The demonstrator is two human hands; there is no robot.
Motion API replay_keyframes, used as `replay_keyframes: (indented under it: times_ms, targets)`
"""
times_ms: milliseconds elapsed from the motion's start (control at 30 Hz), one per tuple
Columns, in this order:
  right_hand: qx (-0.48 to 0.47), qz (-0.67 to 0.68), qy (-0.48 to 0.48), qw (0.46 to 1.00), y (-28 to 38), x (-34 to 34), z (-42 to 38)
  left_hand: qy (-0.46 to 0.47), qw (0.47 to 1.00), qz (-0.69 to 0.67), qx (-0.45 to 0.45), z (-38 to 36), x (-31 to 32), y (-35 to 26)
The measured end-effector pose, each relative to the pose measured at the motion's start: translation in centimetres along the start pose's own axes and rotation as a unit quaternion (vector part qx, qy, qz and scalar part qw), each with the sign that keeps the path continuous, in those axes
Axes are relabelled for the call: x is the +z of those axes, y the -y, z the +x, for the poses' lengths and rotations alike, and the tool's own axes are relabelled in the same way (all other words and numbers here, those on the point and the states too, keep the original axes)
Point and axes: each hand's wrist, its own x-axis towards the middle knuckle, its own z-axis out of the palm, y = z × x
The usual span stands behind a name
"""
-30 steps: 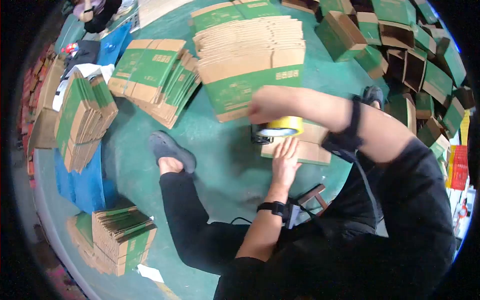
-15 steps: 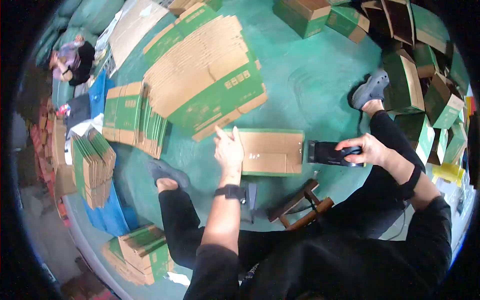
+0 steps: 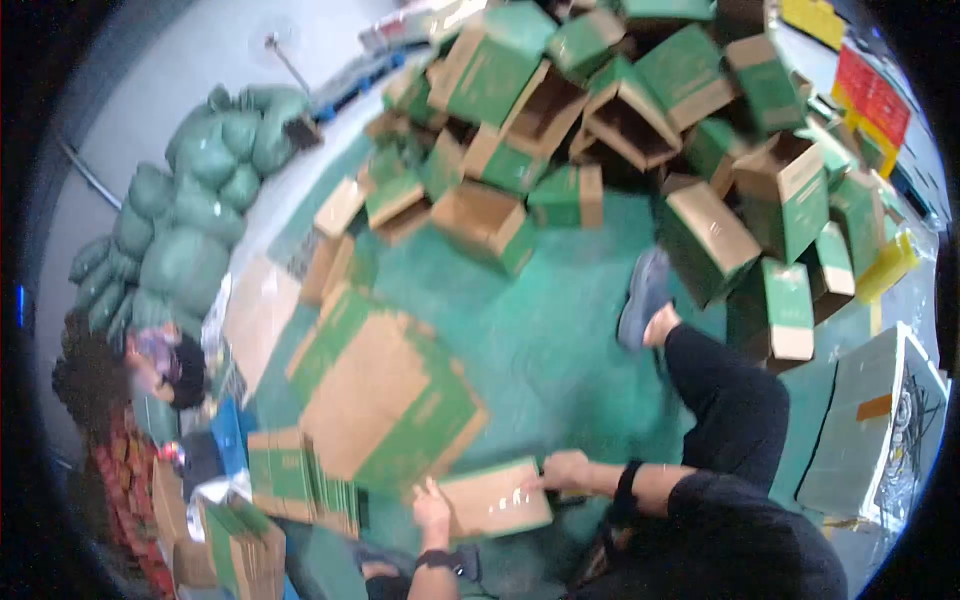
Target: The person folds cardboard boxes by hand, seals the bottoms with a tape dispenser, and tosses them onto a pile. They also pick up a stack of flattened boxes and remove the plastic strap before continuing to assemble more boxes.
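A small brown cardboard box with green edges lies in front of me, its flat brown face up and shiny streaks near its right end. My left hand grips its left end, fingers closed at the edge. At the upper right corner of the box is my right hand, closed in a fist. What it holds is hidden by the fingers and blur. Just beyond the box lies a large stack of flattened green-and-brown cartons.
Many open cartons pile up across the back and right. Smaller flat carton stacks stand at left. Green sacks line the far left, with another person below them. A white bin stands at right.
My view has swung up and right, bringing the carton pile into sight. My right hand, earlier holding a black tape dispenser right of the box, is now against the box's right end.
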Motion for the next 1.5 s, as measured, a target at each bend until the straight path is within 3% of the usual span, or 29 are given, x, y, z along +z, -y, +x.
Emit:
replay_keyframes:
  times_ms: [33,100,133,167,200,233,267,300,400,467,533,567,600,633,667,733,767,867,900,1000,1133,1167,1233,1300,1333,1367,1400,1467,1500]
  targets:
    - [0.0,0.037,-0.011,0.999,-0.9,-0.7,-0.5,-0.048,0.995,0.045,0.072,1.6,-0.3,-0.9]
    - [-0.014,0.169,-0.05,0.984,-2.3,-4.1,-1.3,-0.091,0.956,0.018,0.279,4.3,-6.0,-9.7]
    - [-0.02,0.234,-0.082,0.969,-2.3,-7.7,-3.2,-0.093,0.87,-0.082,0.477,3.0,-11.7,-17.4]
    - [-0.085,0.379,-0.198,0.9,-1.9,-11.5,-5.7,-0.116,0.802,-0.178,0.559,-1.6,-19.1,-26.0]
    - [-0.262,0.574,-0.309,0.711,-0.9,-15.1,-7.0,-0.239,0.677,-0.173,0.674,-6.7,-25.0,-32.0]
    - [-0.253,0.624,-0.369,0.641,0.0,-19.4,-10.5,-0.405,0.48,-0.174,0.759,-12.7,-30.3,-36.0]
    - [-0.323,0.695,-0.386,0.514,0.7,-22.4,-12.2,-0.505,0.432,-0.218,0.715,-17.0,-33.7,-37.2]
    - [-0.31,0.731,-0.396,0.461,1.4,-24.3,-14.5,-0.502,0.433,-0.224,0.715,-17.2,-33.8,-37.5]
    - [-0.367,0.628,-0.354,0.588,0.7,-24.2,-20.0,-0.516,0.451,-0.291,0.667,-14.3,-34.6,-38.6]
    - [-0.332,0.637,-0.23,0.657,-0.8,-21.2,-19.7,-0.459,0.619,-0.158,0.617,-5.2,-28.3,-35.5]
    - [-0.338,0.632,-0.26,0.648,-0.8,-18.0,-17.6,-0.326,0.752,-0.069,0.568,4.8,-20.3,-27.9]
    - [-0.359,0.673,-0.207,0.613,-1.5,-17.4,-17.6,-0.273,0.835,-0.02,0.477,5.8,-17.6,-23.5]
    - [-0.378,0.71,-0.158,0.573,-1.9,-16.9,-18.0,-0.235,0.863,-0.027,0.446,9.3,-15.0,-18.2]
    - [-0.309,0.713,-0.216,0.591,-1.2,-17.0,-18.0,-0.226,0.89,-0.037,0.394,11.5,-12.9,-13.8]
    - [-0.399,0.768,-0.1,0.49,-4.4,-15.0,-13.8,-0.215,0.915,-0.007,0.341,13.4,-11.0,-9.5]
    - [-0.397,0.853,0.009,0.338,-3.0,-15.0,-11.7,-0.202,0.936,0.021,0.288,15.2,-10.0,-6.6]
    - [-0.416,0.849,0.044,0.324,-3.1,-14.6,-10.1,-0.163,0.958,0.049,0.232,14.3,-10.1,-6.2]
    - [-0.394,0.842,0.021,0.368,-0.6,-14.0,-7.7,-0.053,0.983,0.088,0.155,16.6,-7.5,-3.8]
    - [-0.274,0.864,-0.025,0.422,0.5,-13.6,-7.4,-0.08,0.98,0.081,0.166,16.2,-7.1,-3.9]
    - [-0.252,0.809,0.003,0.531,2.2,-11.2,-5.4,-0.135,0.969,0.088,0.188,15.4,-5.7,-2.8]
    - [-0.251,0.792,0.002,0.557,3.0,-10.7,-4.8,-0.21,0.94,0.09,0.255,9.7,-6.1,-2.0]
    - [-0.249,0.761,-0.026,0.599,3.4,-11.0,-5.6,-0.202,0.936,0.104,0.269,7.8,-5.8,-1.9]
    - [-0.267,0.622,-0.12,0.726,4.6,-11.7,-6.9,-0.173,0.93,0.082,0.312,4.8,-3.8,1.2]
    - [-0.235,0.443,-0.202,0.841,4.7,-11.6,-7.1,-0.196,0.884,0.061,0.42,0.5,-3.0,2.9]
    - [-0.227,0.357,-0.216,0.88,4.5,-11.4,-6.5,-0.15,0.887,0.051,0.433,-2.0,-3.7,2.4]
    - [-0.274,0.249,-0.269,0.889,4.5,-10.9,-5.4,-0.137,0.882,0.023,0.45,-3.8,-3.9,2.0]
    - [-0.3,0.063,-0.4,0.864,5.2,-10.4,-4.4,-0.144,0.868,0.006,0.476,-5.2,-3.8,1.4]
    - [-0.308,-0.141,-0.302,0.891,5.4,-9.0,-3.4,-0.095,0.864,0.011,0.494,-6.7,-3.0,0.6]
    - [-0.354,-0.155,-0.276,0.88,5.1,-7.1,-2.7,-0.07,0.871,0.028,0.485,-6.4,-2.3,0.7]
